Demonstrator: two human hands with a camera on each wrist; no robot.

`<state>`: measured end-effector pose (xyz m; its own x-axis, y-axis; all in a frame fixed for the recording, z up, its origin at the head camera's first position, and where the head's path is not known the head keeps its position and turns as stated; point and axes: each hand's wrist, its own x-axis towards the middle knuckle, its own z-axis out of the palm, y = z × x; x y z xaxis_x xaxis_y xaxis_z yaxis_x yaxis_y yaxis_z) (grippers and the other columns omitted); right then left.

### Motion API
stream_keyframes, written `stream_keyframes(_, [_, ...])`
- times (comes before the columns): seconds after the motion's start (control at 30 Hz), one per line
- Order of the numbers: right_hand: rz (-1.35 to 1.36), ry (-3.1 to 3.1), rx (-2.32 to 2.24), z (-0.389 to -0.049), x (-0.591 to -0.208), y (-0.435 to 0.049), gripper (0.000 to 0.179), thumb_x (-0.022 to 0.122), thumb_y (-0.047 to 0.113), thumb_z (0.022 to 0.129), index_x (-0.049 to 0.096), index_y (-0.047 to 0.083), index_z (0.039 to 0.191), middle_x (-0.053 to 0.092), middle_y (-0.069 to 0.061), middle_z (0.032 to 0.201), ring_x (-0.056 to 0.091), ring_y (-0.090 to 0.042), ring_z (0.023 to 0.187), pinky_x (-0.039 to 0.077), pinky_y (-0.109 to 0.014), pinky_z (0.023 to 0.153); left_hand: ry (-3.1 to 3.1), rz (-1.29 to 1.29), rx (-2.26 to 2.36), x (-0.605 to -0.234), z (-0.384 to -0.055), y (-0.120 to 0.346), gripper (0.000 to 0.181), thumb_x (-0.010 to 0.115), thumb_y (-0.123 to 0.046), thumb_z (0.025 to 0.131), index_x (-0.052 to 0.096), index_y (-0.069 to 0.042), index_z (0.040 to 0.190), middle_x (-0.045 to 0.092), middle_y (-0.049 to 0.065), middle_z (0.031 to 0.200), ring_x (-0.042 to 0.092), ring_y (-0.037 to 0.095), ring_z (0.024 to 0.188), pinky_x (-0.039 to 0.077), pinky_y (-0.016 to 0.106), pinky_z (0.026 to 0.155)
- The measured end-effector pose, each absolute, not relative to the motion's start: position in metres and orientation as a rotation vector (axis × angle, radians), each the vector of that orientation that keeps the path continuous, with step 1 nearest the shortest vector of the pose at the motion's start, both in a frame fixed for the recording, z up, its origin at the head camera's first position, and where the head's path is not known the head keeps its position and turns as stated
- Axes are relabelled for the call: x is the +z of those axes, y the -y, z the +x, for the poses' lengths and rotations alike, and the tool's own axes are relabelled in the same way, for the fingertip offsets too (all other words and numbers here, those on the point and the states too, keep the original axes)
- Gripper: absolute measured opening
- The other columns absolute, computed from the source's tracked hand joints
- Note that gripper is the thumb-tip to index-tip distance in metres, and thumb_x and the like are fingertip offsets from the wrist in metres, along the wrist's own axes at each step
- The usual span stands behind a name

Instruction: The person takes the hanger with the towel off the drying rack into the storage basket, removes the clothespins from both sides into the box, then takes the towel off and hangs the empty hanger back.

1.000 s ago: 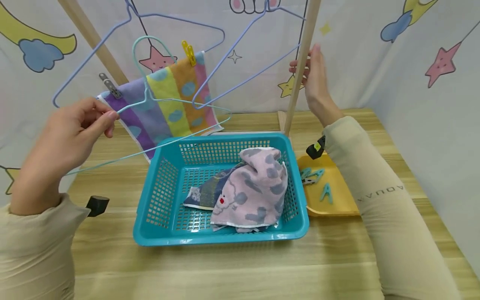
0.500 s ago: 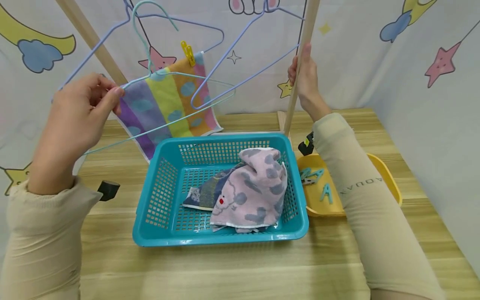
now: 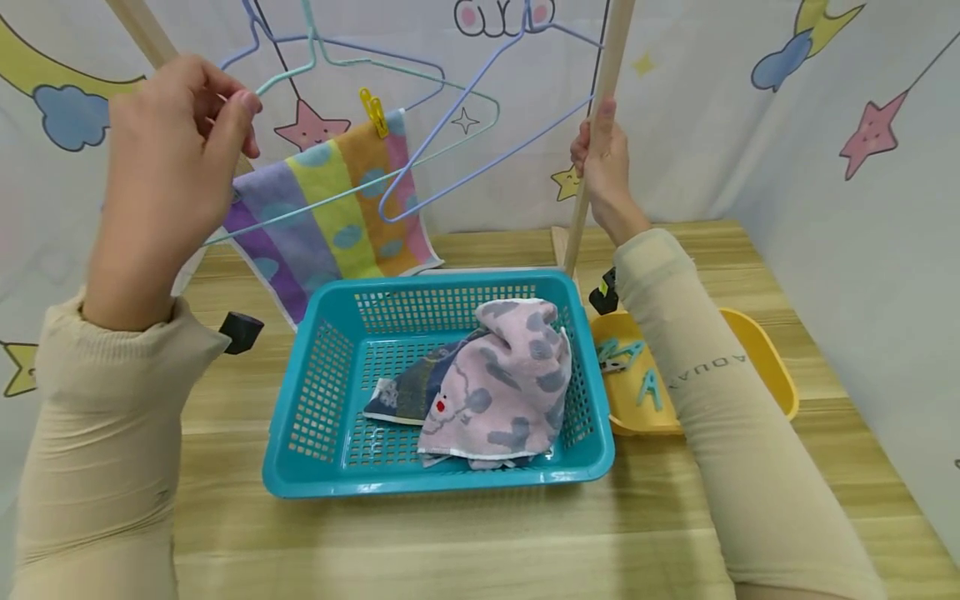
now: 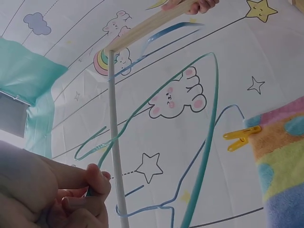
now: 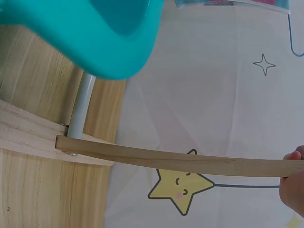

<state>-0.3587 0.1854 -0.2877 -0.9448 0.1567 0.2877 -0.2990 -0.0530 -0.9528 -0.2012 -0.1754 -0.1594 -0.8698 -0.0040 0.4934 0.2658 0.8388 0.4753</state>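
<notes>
My left hand [image 3: 176, 158] pinches one shoulder of a mint-green clothes hanger [image 4: 203, 164] between thumb and fingers, holding it raised at the upper left. Its hook runs past the top of the head view. Behind it hangs a striped towel [image 3: 348, 237] with a yellow clothespin [image 3: 375, 114] on its top edge. On the right, my right hand [image 3: 606, 171] grips an upright wooden post [image 3: 617, 46], fingers wrapped round it; the right wrist view catches only part of that hand, on the same post [image 5: 190, 161].
A teal basket [image 3: 435, 483] holds a pink-and-grey towel [image 3: 517, 375] and a dark blue towel [image 3: 416, 387]. Beside it, a yellow tray [image 3: 765, 358] contains green clothespins [image 3: 650, 390]. Blue hangers [image 3: 384, 212] hang between the right post and a left post [image 3: 142, 32].
My left hand has risen with the mint-green hanger, lifting it higher in front of the striped towel. My right hand has closed round the wooden post.
</notes>
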Motion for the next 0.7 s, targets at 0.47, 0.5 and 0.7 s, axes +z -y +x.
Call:
stream_keyframes(0.47, [0.13, 1.946, 2.065, -0.359, -0.29, -0.183, 0.048, 0.019, 0.041, 0.109, 0.037, 0.013, 0.075, 0.038, -0.002, 0.066, 0.032, -0.016, 0.06, 0.03, -0.027, 0.058, 2.486, -0.169, -0.761, -0.134, -0.228, 0.149, 0.043, 0.042, -0.04, 0.104, 0.057, -0.01, 0.132, 0.05, -0.009, 0.088, 0.046, 0.003, 0.072, 0.039, 0.016, 0.061])
stream_keyframes(0.5, [0.126, 1.946, 2.067, -0.359, -0.29, -0.183, 0.048, 0.02, 0.041, 0.109, 0.038, 0.013, 0.075, 0.038, -0.002, 0.066, 0.032, -0.017, 0.061, 0.03, -0.027, 0.059, 2.485, -0.174, -0.761, -0.132, -0.231, 0.147, 0.042, 0.042, -0.039, 0.105, 0.057, -0.011, 0.132, 0.049, -0.009, 0.089, 0.047, 0.002, 0.073, 0.039, 0.017, 0.063])
stream_keyframes(0.7, [0.132, 1.942, 2.081, -0.358, -0.291, -0.18, 0.047, 0.02, 0.041, 0.109, 0.038, 0.013, 0.077, 0.037, -0.003, 0.067, 0.032, -0.019, 0.063, 0.03, -0.026, 0.06, 2.472, -0.193, -0.712, -0.128, -0.24, 0.136, 0.041, 0.04, -0.034, 0.106, 0.054, -0.01, 0.135, 0.042, -0.013, 0.092, 0.045, -0.004, 0.074, 0.039, 0.018, 0.071])
